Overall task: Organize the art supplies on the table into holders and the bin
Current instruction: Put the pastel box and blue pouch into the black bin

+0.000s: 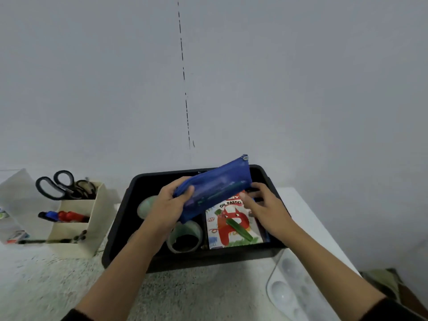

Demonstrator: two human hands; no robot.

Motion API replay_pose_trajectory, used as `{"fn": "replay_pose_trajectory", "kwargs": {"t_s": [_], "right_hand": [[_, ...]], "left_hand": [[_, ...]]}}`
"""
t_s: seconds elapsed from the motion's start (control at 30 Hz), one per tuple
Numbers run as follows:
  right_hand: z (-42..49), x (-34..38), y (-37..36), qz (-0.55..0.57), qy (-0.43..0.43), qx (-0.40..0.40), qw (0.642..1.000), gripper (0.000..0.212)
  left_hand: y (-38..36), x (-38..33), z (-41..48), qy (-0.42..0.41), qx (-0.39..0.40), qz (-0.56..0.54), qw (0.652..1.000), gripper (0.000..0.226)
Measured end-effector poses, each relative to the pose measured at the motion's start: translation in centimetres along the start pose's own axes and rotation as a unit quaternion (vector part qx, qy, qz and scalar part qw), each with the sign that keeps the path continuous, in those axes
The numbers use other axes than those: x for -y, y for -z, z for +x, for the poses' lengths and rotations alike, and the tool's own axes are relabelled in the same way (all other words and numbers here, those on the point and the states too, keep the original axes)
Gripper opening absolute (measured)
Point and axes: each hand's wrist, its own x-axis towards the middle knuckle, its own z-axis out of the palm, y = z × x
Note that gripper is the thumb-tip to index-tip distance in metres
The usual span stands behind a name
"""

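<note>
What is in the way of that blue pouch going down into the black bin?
Nothing covers the bin. Under the pouch, gripped by the left hand, lie a pastel box and tape rolls, with the right hand at the box; the pouch would likely settle on them.

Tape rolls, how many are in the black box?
2. One roll lies at the bin's front, beside the pastels box; the other roll sits farther back, partly behind the left hand. More could be hidden.
</note>
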Motion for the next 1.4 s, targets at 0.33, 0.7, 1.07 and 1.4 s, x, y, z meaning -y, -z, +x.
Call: {"fn": "replay_pose_trajectory", "kwargs": {"t_s": [0.33,0.7,1.07,1.4], "right_hand": [[2.4,0.5,2.7,0.085,-0.076,-0.024,0.993,0.07],[1.6,-2.2,1.9,-0.319,0.028,0.019,0.947,0.032],[0.7,-1.5,3.2,-0.378,0.062,0.01,0.924,0.01],[-4.5,-8.8,7.8,-0.185,-0.057,-0.202,0.96,0.01]], "left_hand": [[-9.3,0.0,0.6,-0.036,0.221,0.083,0.971,0.037],[-9.3,4.6,2.1,-0.113,0.316,0.533,0.777,0.058],[-9.3,5.0,0.5,-0.136,0.19,0.523,0.82,0.043],[-9.3,4.5,-0.2,-0.162,0.155,0.492,0.841,0.031]]}}
